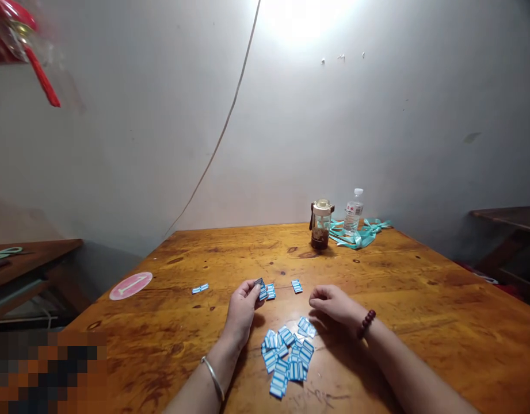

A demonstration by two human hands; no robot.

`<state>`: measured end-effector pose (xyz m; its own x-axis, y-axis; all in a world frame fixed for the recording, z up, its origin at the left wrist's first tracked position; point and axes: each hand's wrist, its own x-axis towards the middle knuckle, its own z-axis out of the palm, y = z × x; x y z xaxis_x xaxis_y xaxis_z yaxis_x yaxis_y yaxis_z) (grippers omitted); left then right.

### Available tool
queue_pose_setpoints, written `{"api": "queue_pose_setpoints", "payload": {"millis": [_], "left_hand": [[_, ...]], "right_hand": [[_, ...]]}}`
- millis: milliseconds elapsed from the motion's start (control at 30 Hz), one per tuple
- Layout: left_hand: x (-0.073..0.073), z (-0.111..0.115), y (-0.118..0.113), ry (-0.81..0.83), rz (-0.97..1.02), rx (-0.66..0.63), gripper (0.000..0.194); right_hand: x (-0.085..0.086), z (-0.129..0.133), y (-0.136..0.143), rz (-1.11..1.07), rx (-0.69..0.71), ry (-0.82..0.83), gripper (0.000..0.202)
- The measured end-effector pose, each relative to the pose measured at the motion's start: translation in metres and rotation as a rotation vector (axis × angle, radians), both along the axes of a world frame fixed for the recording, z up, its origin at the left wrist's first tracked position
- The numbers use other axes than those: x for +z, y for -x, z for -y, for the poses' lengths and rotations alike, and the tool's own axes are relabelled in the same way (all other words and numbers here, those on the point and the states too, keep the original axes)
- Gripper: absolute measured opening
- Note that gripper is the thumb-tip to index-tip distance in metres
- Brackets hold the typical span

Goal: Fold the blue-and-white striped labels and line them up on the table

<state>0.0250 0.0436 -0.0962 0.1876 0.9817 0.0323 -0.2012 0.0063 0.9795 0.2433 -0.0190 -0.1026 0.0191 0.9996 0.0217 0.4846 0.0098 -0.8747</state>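
Note:
My left hand [244, 307] is closed in a pinch on a few small blue-and-white striped labels [261, 289], held just above the table. Right beside its fingertips is another striped label [270, 291]. My right hand [331, 303] hovers at the right, its fingers curled together with nothing showing in them. A single label [296, 286] lies to the left of that hand. Between my forearms a loose pile of similar labels [288, 351] is spread, overlapping at various angles. Farther left is a narrow blue-and-white piece [199, 288], apart from the others.
On the wooden table [170, 339], a round pink sign [130, 286] lies at the left edge. Toward the back right stand a brown-filled drinking bottle [320, 224] and a clear plastic water bottle [354, 211]. Turquoise ribbon [363, 236] lies around the water bottle.

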Motion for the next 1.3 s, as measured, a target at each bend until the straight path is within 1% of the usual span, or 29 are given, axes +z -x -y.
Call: {"api": "queue_pose_setpoints", "payload": {"millis": [67, 133, 200, 300, 367, 433, 567, 700, 800, 833, 900, 967, 1033, 1100, 1167, 1233, 1300], "left_hand": [[-0.001, 0.000, 0.000, -0.014, -0.010, 0.002, 0.027], [-0.001, 0.000, 0.000, -0.018, -0.011, 0.001, 0.028], [-0.001, -0.001, 0.000, -0.010, -0.016, -0.007, 0.029], [-0.002, -0.001, -0.001, -0.011, -0.039, -0.025, 0.027], [-0.002, 0.000, -0.001, -0.024, -0.053, -0.034, 0.026], [-0.002, 0.001, -0.002, -0.029, -0.057, -0.038, 0.026], [-0.002, 0.002, -0.002, -0.021, -0.070, -0.050, 0.027], [-0.002, 0.002, -0.004, -0.016, -0.096, -0.065, 0.027], [-0.001, 0.003, -0.005, -0.022, -0.092, -0.080, 0.027], [-0.001, 0.003, -0.005, -0.023, -0.093, -0.083, 0.027], [0.000, 0.004, -0.006, -0.026, -0.100, -0.084, 0.027], [0.000, 0.004, -0.006, -0.031, -0.108, -0.082, 0.028], [0.000, 0.004, -0.006, -0.040, -0.112, -0.079, 0.029], [0.000, 0.004, -0.006, -0.044, -0.114, -0.076, 0.030], [0.000, 0.005, -0.005, -0.045, -0.119, -0.072, 0.030], [0.001, 0.005, -0.005, -0.042, -0.123, -0.072, 0.029], [0.001, 0.005, -0.006, -0.038, -0.119, -0.076, 0.029]], "right_hand": [[-0.006, -0.001, -0.009, 0.021, 0.045, 0.111, 0.008], [-0.008, 0.001, -0.010, 0.071, 0.099, 0.145, 0.008], [-0.007, 0.004, -0.005, 0.137, 0.143, 0.120, 0.016], [0.001, 0.008, 0.005, 0.303, 0.226, 0.025, 0.031], [0.006, 0.010, 0.010, 0.434, 0.262, -0.050, 0.031], [0.008, 0.010, 0.012, 0.511, 0.262, -0.070, 0.024], [0.006, 0.008, 0.009, 0.515, 0.235, 0.028, 0.013], [0.004, 0.005, 0.000, 0.523, 0.237, 0.079, 0.011], [0.008, 0.007, -0.002, 0.514, 0.221, 0.094, 0.008], [0.010, 0.009, -0.001, 0.503, 0.235, 0.102, 0.007], [0.016, 0.014, 0.006, 0.473, 0.320, 0.127, 0.008], [0.021, 0.020, 0.017, 0.482, 0.419, 0.129, 0.016], [0.024, 0.025, 0.029, 0.572, 0.444, 0.071, 0.025], [0.026, 0.027, 0.037, 0.670, 0.431, 0.026, 0.024], [0.027, 0.027, 0.037, 0.687, 0.415, 0.044, 0.015], [0.028, 0.025, 0.030, 0.622, 0.390, 0.103, 0.008], [0.030, 0.023, 0.019, 0.527, 0.363, 0.157, 0.006]]}}
